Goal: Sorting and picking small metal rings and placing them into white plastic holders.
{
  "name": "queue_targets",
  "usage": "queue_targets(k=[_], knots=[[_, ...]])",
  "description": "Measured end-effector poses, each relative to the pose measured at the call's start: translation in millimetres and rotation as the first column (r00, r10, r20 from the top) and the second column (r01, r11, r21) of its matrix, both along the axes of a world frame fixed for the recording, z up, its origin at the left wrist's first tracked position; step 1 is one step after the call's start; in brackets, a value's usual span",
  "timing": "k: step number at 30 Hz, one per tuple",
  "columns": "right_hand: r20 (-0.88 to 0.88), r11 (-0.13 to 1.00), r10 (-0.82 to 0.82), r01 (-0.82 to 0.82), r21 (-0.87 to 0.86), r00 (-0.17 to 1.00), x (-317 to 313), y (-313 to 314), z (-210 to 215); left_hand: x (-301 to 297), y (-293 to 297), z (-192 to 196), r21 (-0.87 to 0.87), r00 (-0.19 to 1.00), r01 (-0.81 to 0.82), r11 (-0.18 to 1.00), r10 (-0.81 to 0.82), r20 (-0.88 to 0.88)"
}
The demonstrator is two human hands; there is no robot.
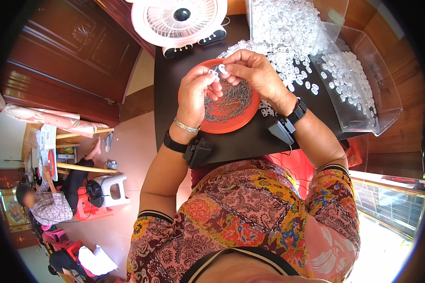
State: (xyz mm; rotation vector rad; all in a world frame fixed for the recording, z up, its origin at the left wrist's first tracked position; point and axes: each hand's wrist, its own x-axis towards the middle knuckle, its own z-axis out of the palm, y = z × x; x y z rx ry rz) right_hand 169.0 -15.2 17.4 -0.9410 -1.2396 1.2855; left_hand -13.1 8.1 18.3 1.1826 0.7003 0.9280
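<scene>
Above an orange-red round tray [224,128], my left hand [196,92] is closed, with a small white plastic piece [213,73] pinched between thumb and fingertips. Close beside it, my right hand [255,73] pinches another small white oval piece [223,69]. The fingertips of both hands almost meet. Inside the tray lies a heap of small grey rod-like parts [229,101], too small to name exactly. Many loose white oval pieces [288,70], some showing holes, are spread on the dark table to the right of my hands.
A clear bin [255,23] full of white pieces stands at the back. Another clear bin [385,113] with white pieces stands at the right. A white and pink fan [182,21] sits at the table's far left. Another person [56,203] sits at a table farther left.
</scene>
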Motion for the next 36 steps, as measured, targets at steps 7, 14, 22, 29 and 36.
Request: queue_targets(k=[7, 14, 22, 29, 36], knots=[[-0.021, 0.999, -0.035, 0.035, -0.018, 0.999, -1.7, -2.4, 3.8, 2.1, -1.5, -3.4, 0.036, 0.998, -0.014, 0.999, 0.017, -0.06], [0.016, 0.999, -0.048, 0.048, 0.017, 0.999, -0.6, -0.2, 0.6, 3.1, -1.5, -2.3, 0.043, 0.997, -0.023, 0.999, 0.027, -0.073], [0.04, 0.996, -0.065, 0.062, 0.056, 0.997, -1.6, -1.0, -1.6, 3.7, -0.3, -2.8, 0.055, 0.996, -0.023, 0.998, 0.028, -0.089], [0.037, 0.993, -0.091, 0.088, 0.076, 0.995, -3.2, -1.6, -0.7, 2.9, -1.9, -0.7, 0.086, 0.991, -0.039, 0.996, 0.049, -0.121], [0.07, 0.992, -0.096, 0.089, 0.088, 0.993, -4.8, -2.0, -2.6, 3.6, -1.7, -2.2, 0.103, 0.991, -0.032, 0.994, 0.045, -0.126]])
